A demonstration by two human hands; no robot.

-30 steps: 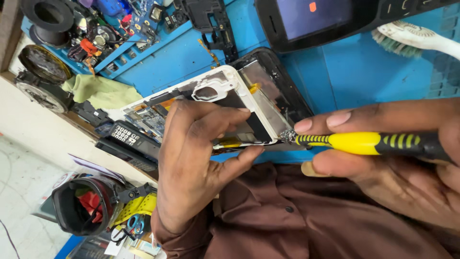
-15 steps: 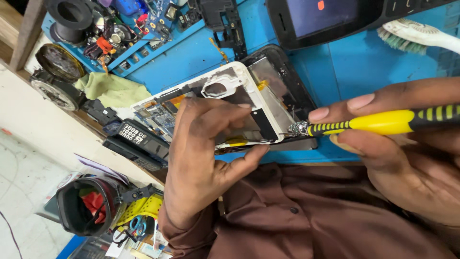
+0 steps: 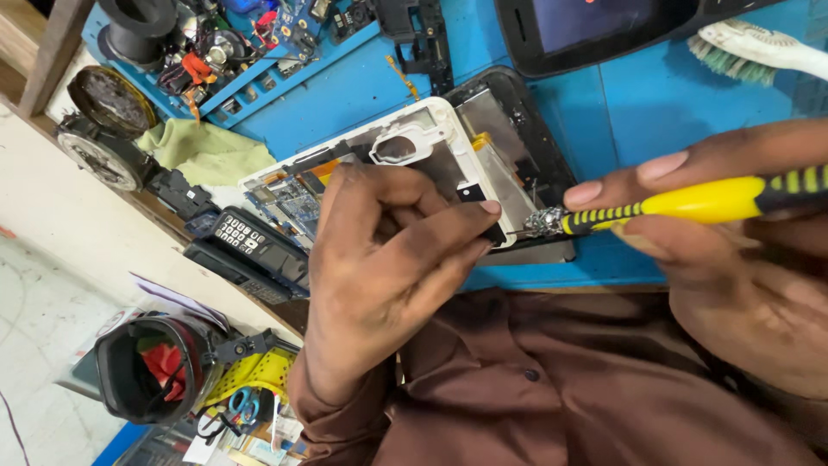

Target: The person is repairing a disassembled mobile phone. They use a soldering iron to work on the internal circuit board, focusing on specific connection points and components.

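Two hands on one job: left hand (image 3: 388,267) pinches the opened white phone (image 3: 405,155) near the blue bench's (image 3: 673,112) front edge to steady it; right hand (image 3: 733,259) fingers wrap the yellow screwdriver (image 3: 690,203), tip at the phone's edge

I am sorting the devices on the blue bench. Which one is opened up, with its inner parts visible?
The white-framed device under the left hand: its circuit board is exposed. The dark device at the top edge is closed, screen intact.
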